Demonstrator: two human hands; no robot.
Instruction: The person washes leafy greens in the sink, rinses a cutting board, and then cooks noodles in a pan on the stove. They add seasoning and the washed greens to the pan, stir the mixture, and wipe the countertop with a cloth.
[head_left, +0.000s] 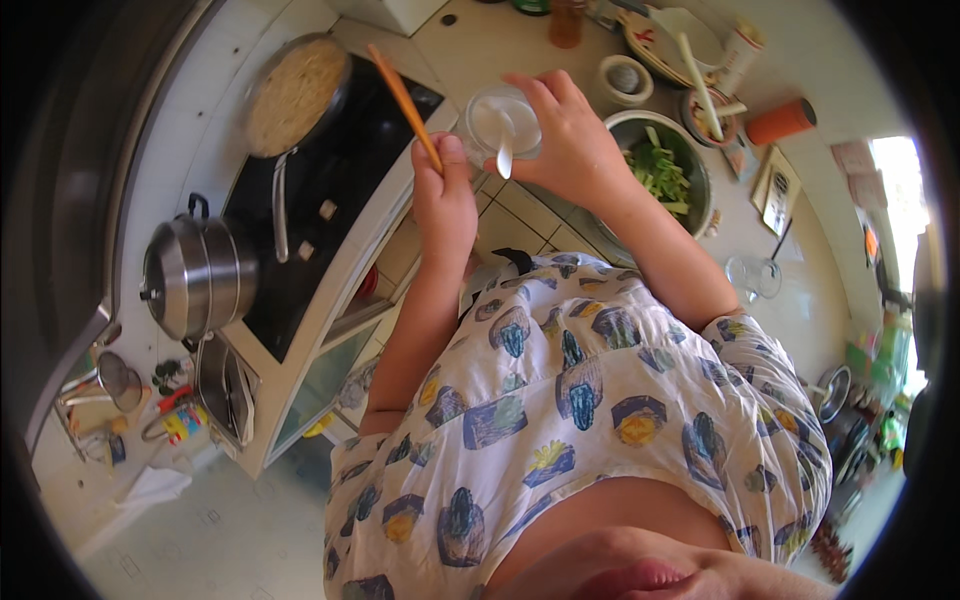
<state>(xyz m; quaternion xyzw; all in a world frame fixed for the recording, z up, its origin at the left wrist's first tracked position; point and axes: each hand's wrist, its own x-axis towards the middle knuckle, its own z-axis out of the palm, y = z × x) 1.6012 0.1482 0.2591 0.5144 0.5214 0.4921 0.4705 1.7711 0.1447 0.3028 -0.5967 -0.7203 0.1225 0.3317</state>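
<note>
My left hand (444, 195) is closed around orange-brown wooden chopsticks (401, 97), which point up and to the left. Just right of it is a clear round container (487, 116) with whitish contents. My right hand (574, 139) spans this container, fingers at its far edge and thumb at its near edge. A white spoon (505, 161) lies across the mouth, its bowl beside my right thumb. On the black cooktop (352, 150), left of my hands, a frying pan (296, 94) holds a pale, flat layer of food. A metal bowl (701, 161) of cut green vegetables stands beyond my right wrist.
A lidded steel pot (202, 277) stands at the cooktop's left end. The right counter bears a stone mortar (624, 79), a small bowl with white-green stalks (705, 112), an orange cylinder (780, 121) and a glass cup (754, 276). A metal tray (225, 390) lies at the lower left.
</note>
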